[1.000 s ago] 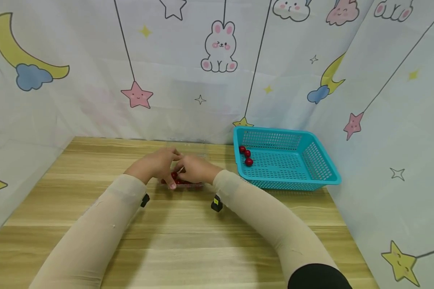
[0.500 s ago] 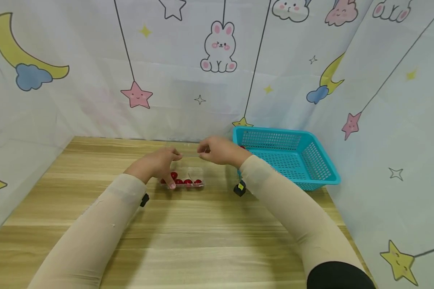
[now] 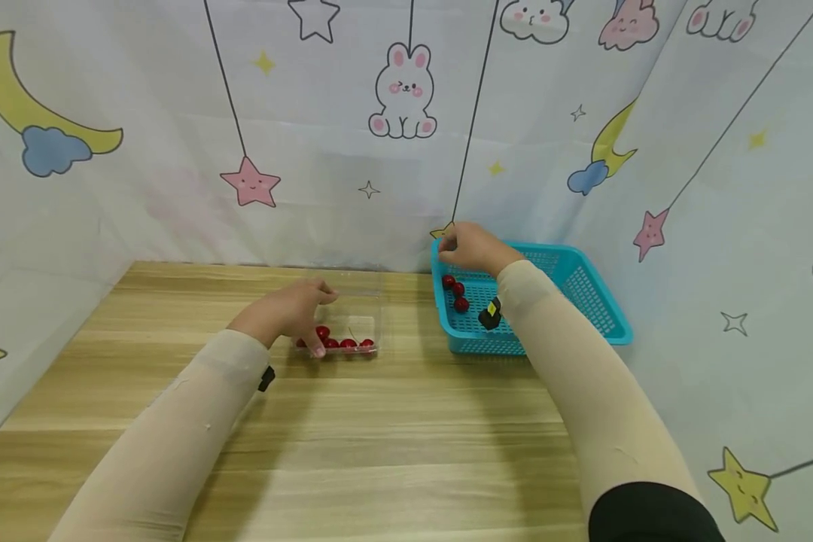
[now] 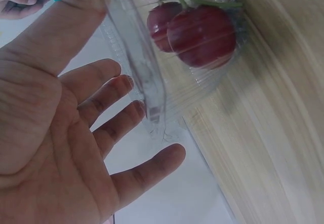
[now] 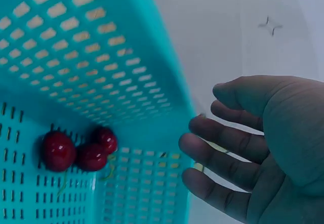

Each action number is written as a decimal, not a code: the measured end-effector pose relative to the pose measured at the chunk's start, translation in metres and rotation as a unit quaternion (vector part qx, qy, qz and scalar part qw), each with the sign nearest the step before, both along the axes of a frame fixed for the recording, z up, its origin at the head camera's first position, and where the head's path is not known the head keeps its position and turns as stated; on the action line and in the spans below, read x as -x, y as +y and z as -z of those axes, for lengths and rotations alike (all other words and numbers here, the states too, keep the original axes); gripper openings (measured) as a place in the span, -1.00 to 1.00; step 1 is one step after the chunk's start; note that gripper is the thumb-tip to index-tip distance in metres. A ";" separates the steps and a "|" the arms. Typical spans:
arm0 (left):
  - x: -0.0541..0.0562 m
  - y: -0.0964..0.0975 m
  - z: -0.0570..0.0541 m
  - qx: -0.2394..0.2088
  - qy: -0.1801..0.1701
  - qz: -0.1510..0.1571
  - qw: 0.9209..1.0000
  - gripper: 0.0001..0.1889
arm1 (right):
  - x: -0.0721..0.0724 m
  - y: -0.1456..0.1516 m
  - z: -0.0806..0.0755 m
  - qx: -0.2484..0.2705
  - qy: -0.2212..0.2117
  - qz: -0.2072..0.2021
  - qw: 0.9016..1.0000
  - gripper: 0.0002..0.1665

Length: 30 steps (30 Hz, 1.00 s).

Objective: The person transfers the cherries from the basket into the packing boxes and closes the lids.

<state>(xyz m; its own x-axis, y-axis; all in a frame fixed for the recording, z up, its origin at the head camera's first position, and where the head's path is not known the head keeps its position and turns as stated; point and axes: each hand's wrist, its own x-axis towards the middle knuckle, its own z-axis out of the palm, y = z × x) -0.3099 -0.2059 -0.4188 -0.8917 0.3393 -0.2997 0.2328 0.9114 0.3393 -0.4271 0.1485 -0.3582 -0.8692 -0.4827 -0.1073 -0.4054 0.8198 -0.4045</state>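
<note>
My left hand (image 3: 291,310) rests at the left side of a clear plastic box (image 3: 378,320) with its lid raised. Its thumb lies at the front edge, and the other fingers (image 4: 114,89) spread loosely along the plastic wall. Inside are several dark red cherries (image 3: 348,343), some with green stems. My right hand (image 3: 473,248) is over the back left corner of a turquoise basket (image 3: 538,345), fingers bent and thumb near the index finger. I cannot tell whether something is between those fingertips. Three cherries (image 5: 58,150) lie together in the basket.
Both stand on a wood-grain table (image 3: 352,452); the basket is to the right of the box. A white cloth (image 3: 339,203) printed with stars, moons and rabbits hangs behind and at both sides. Small black cameras (image 3: 491,315) hang under the wrists.
My right hand has left the plastic box and moved right to the basket's back left corner. My left hand has stayed at the box. The cherries in the box are uncovered to view.
</note>
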 end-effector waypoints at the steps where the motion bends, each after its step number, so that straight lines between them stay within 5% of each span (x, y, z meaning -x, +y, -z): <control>1: 0.000 0.000 0.000 0.000 0.001 0.000 1.000 0.23 | 0.004 0.004 0.003 -0.003 -0.001 0.006 1.000 -0.64; 14: 0.002 0.003 0.002 0.006 0.002 0.006 1.000 0.21 | 0.035 0.030 0.047 -0.037 -0.074 0.063 0.995 -0.67; 30: 0.000 0.002 -0.002 0.004 0.000 0.000 1.000 0.20 | 0.040 0.030 0.067 -0.069 -0.130 0.055 0.988 -0.65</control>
<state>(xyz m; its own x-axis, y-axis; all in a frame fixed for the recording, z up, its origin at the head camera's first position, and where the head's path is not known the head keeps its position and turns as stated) -0.3098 -0.2042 -0.4171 -0.8914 0.3373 -0.3028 0.2334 0.9141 0.3315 -0.4675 0.1783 -0.4257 -0.8501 -0.3520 -0.3917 -0.2075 0.9075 -0.3652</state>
